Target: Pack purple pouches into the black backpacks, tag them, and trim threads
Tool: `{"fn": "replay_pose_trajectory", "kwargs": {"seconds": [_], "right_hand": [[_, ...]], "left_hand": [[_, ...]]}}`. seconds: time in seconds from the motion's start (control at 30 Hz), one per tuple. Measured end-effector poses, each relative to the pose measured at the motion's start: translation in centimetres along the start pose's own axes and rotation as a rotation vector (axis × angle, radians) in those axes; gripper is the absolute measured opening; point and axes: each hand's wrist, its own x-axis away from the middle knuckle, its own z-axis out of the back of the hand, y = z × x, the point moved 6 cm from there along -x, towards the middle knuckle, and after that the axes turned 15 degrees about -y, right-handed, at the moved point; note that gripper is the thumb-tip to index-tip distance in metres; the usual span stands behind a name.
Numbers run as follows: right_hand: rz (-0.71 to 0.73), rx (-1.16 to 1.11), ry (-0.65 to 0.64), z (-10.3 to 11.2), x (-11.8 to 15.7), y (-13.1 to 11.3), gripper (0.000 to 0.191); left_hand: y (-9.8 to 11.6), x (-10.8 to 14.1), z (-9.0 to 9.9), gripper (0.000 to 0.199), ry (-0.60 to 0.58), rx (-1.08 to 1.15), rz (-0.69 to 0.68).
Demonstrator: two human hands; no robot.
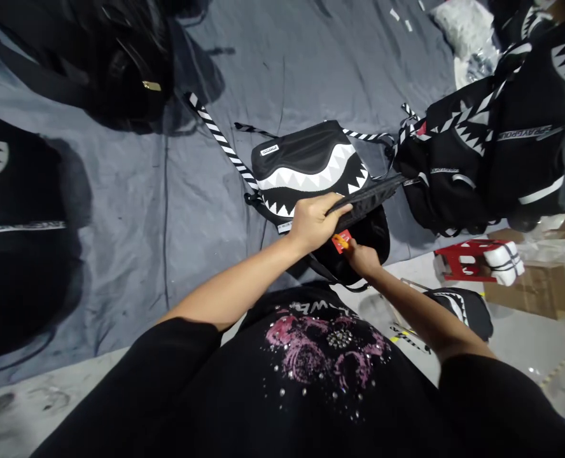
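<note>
A black shoulder bag [306, 143] with a white and grey shark-teeth print lies on the grey cloth in front of me. Its straps are striped black and white. My left hand [313, 222] is closed on the edge of a black fabric panel [371, 200], which tilts up across the bag's near right side. Just below the panel, my right hand [362, 259] is closed around a small orange object [341, 241], mostly hidden by the fingers. A red tag [338, 245] with pale print shows right beside it, over the black fabric.
Black shark-print backpacks [483, 140] stand at the right. More black bags [20, 242] are at the left, with a large one [115, 57] at upper left. Beyond the cloth's near edge are a red stool [464, 259], cardboard boxes [530, 289] and another shark-print bag [471, 312].
</note>
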Motion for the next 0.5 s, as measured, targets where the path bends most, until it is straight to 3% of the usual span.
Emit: {"fn": "replay_pose_trajectory", "kwargs": {"seconds": [0.1,0.2,0.37,0.5], "right_hand": [[0.081,-0.088,0.079,-0.9,-3.2,-1.9,0.039],[0.020,-0.220,0.200,-1.6,-4.8,-0.7,0.049],[-0.015,-0.355,0.321,-2.5,-5.8,0.8,0.050],[-0.025,-0.351,0.336,-1.3,-5.2,0.5,0.047]], "left_hand": [[0.1,0.3,0.2,0.029,0.003,-0.054,0.020],[-0.7,0.8,1.6,0.033,0.133,-0.144,0.092],[-1.1,0.9,1.8,0.035,0.171,-0.226,0.109],[-1.1,1.0,1.1,0.036,0.138,-0.235,0.082]]}}
